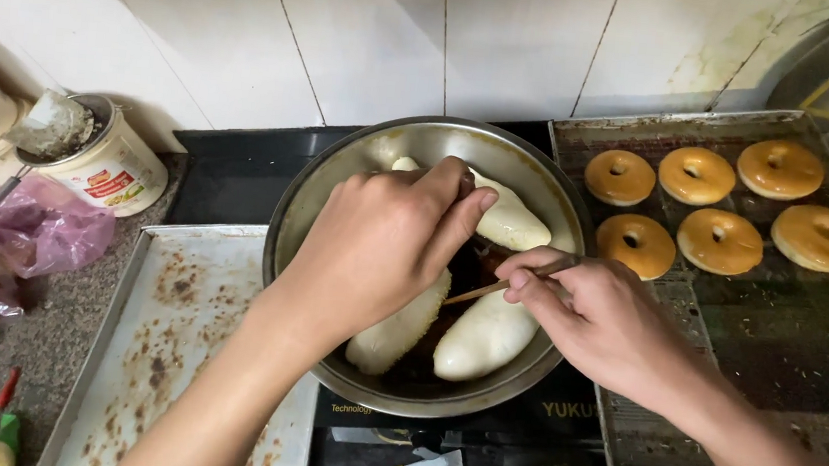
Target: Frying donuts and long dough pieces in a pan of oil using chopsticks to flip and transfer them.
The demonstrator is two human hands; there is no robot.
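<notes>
Round steel pan (310, 194) on a dark cooktop (229, 182), dark oil inside. Three pale, elongated dough pieces float in it: one at the far side (513, 222), two nearer, side by side, (396, 333) and (485, 336).

Left hand (383, 245) comes in from lower left, hovering over the pan's middle, fingers curled and pinched on the upper end of a thin stick (mostly hidden behind the knuckles, so the grip is a partial read). Right hand (599, 314) enters from lower right, thumb and forefinger closed on a wooden stick (479, 291) that slants down-left toward the oil.

Key relation: the near-right dough piece lies directly under the right hand's stick tip, its long axis running from lower left to upper right, roughly in line with that stick. Right hand is the nearer of the two to it; left hand sits above the near-left piece, which runs parallel.

Around: empty stained tray (165, 341) on the left of the table, tray (786, 326) of browned ring doughnuts (720, 240) on the right, white tub (115, 167) and pink plastic bag (40, 228) far left.
</notes>
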